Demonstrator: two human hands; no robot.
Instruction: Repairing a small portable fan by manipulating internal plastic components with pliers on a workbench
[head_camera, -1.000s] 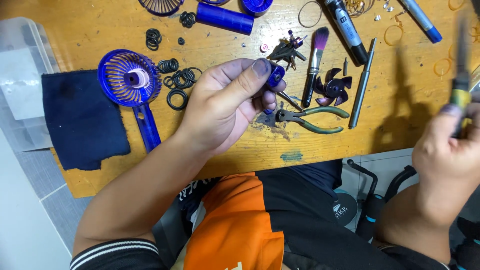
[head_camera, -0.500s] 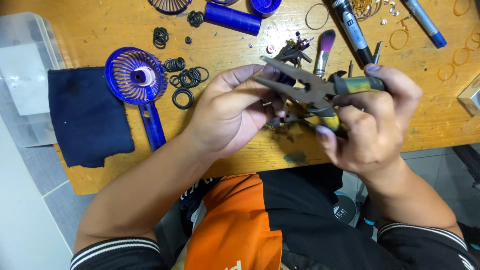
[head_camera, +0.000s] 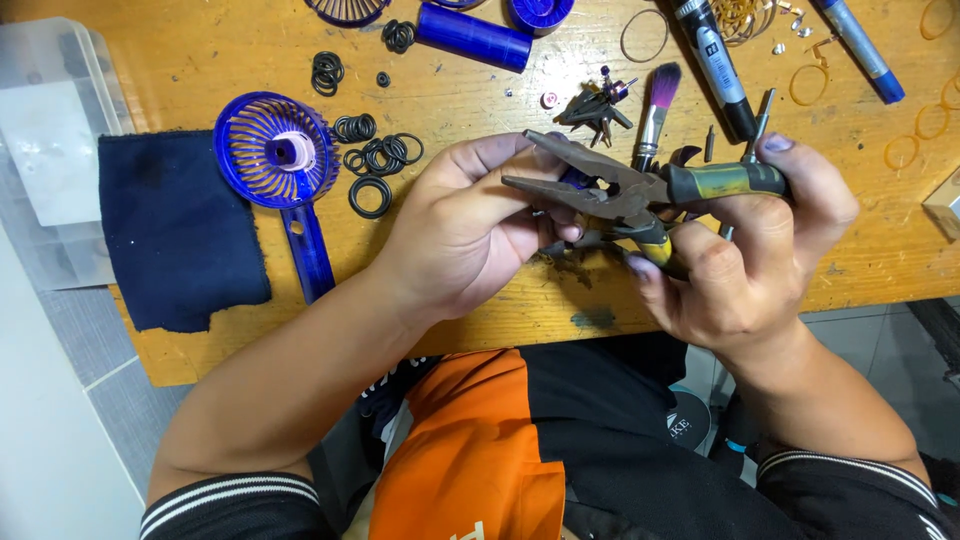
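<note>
Head view: our right hand (head_camera: 745, 250), away at the table's edge a second ago, has brought the long-nose pliers (head_camera: 610, 190) in and now clenches their handles, jaws slightly parted. Our left hand (head_camera: 470, 225) grasps a small blue part (head_camera: 575, 180), mostly hidden, above the wooden table (head_camera: 480, 85). Tool and part now meet; the blue fan guard (head_camera: 275, 150) lies apart.

I see a worn wooden table (head_camera: 470, 90). On its left lie a dark blue cloth (head_camera: 175, 225) and a clear plastic box (head_camera: 50, 150). A blue fan guard with handle (head_camera: 280, 170) rests beside loose black rubber rings (head_camera: 375, 160). Farther back lie a blue cylinder (head_camera: 473, 37), a purple-tipped brush (head_camera: 655, 110), markers (head_camera: 715, 65) and rubber bands (head_camera: 915, 150).
</note>
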